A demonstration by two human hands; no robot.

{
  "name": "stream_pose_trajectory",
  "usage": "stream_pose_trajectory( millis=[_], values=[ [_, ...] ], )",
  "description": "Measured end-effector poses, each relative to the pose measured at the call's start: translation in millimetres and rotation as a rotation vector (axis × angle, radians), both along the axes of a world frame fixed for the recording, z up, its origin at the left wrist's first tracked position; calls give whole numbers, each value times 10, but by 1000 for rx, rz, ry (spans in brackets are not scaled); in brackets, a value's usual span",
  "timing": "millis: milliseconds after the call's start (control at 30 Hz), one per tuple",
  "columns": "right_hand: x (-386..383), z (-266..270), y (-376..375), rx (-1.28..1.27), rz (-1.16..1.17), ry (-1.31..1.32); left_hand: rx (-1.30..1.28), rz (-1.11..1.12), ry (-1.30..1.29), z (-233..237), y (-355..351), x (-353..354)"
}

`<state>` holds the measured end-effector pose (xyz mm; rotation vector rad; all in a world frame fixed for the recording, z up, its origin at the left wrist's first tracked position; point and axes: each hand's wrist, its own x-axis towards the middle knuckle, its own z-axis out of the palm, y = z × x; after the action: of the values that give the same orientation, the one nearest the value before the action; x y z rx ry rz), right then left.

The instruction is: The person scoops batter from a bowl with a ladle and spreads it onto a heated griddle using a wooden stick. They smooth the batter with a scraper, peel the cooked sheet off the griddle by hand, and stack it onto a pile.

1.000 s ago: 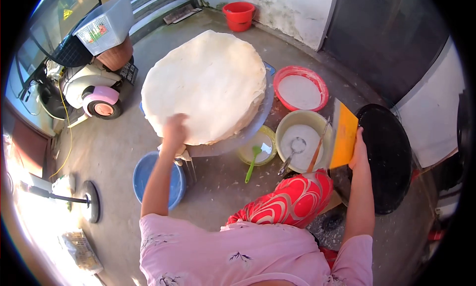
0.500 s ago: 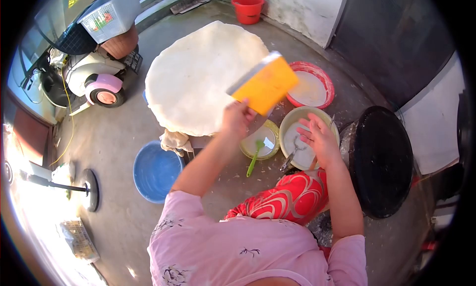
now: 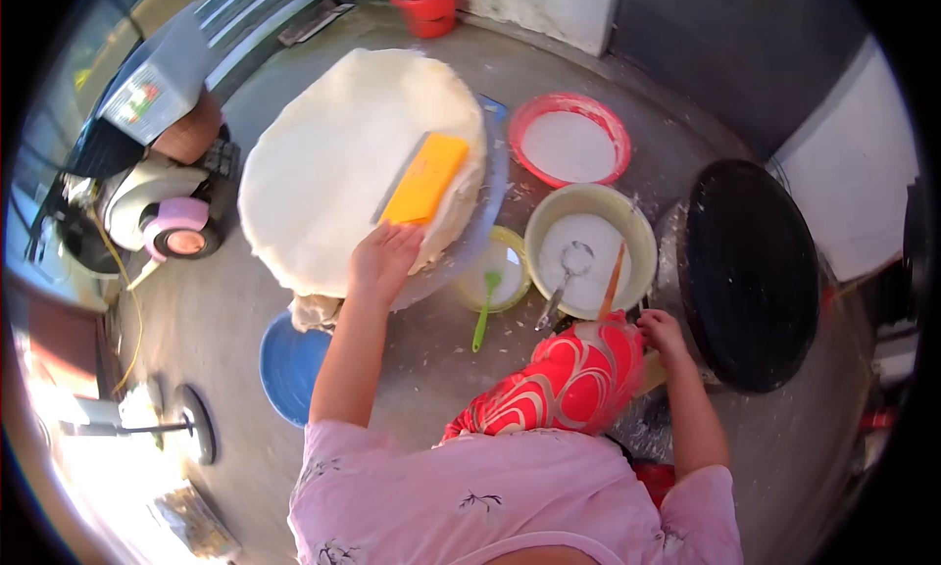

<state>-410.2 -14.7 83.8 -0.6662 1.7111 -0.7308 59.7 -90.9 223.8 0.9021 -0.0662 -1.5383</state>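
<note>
My left hand is closed on the lower end of an orange scraper with a grey edge. The scraper lies against the right part of a large round sheet of pale dough. Down by the red patterned cloth over my knee is my right hand, its fingers curled; whatever they hold, if anything, is too small to make out. A cream bucket of white mixture stands just above that hand, with a metal ladle and a brown-handled tool in it.
A red basin, a yellow-green bowl with a green brush, and a blue basin sit on the floor. A large black round lid or pan stands at the right, a scooter at the left, a red bucket behind.
The scraper has come down from above the dough's right edge onto the dough. My right hand has dropped from over the cream bucket to beside my knee, its fingers now curled. The view has shifted.
</note>
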Motion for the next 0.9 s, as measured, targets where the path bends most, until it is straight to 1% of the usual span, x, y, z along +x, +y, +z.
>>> stream_pose_trajectory(
  millis=[33, 67, 100, 167, 233, 300, 333, 367, 400, 467, 500, 567, 600, 633, 667, 700, 733, 767, 800, 867, 900],
  values=[
    [-66, -223, 51, 44, 95, 54, -46, -45, -79, -21, 128, -15],
    [-30, -359, 104, 56, 114, 120, -38, -37, -232, 46, 257, -130],
    [-23, -628, 142, 71, 94, 255, -38, -29, -385, 116, 385, -245],
    [59, -1178, 186, 122, 2, 337, -86, -116, -574, 63, 599, -402],
    [270, -1609, 269, 143, -320, 63, -59, -240, -625, -115, 742, -512],
    [379, -1870, 344, 186, -326, -519, -28, -320, -603, -266, 854, -651],
    [471, -1587, 319, 103, -239, -455, 9, -373, -587, -333, 885, -719],
    [566, -1164, 259, 26, -150, -385, 0, -404, -578, -384, 900, -772],
    [613, -1008, 228, 22, -181, -376, 41, -434, -578, -427, 913, -821],
    [589, -827, 180, -114, -58, -160, 78, -482, -572, -523, 931, -905],
    [483, -780, 137, -114, -77, -152, 82, -498, -574, -580, 923, -924],
    [240, -683, 26, -332, 16, 445, 85, -523, -574, -674, 909, -960],
    [85, -456, 3, -488, 31, 664, 78, -535, -567, -712, 907, -974],
    [-41, -94, -18, -567, 22, 856, 73, -545, -560, -742, 900, -986],
    [-164, 265, -18, -500, -14, 847, 74, -554, -560, -767, 895, -1001],
    [-315, 569, -35, -332, -68, 768, 83, -561, -559, -792, 896, -1022],
    [-509, 601, -16, -386, -161, 880, 91, -568, -557, -814, 897, -1040],
    [-710, 537, 13, -440, -263, 1046, 92, -572, -553, -833, 900, -1061],
    [-858, 543, 25, -282, -376, 1088, 100, -578, -549, -848, 904, -1082],
    [-799, 462, 151, -245, -326, 1068, 106, -585, -541, -886, 912, -1118],
    [-680, 396, 256, -484, -103, 1067, 111, -603, -531, -908, 915, -1129]
  ],
)
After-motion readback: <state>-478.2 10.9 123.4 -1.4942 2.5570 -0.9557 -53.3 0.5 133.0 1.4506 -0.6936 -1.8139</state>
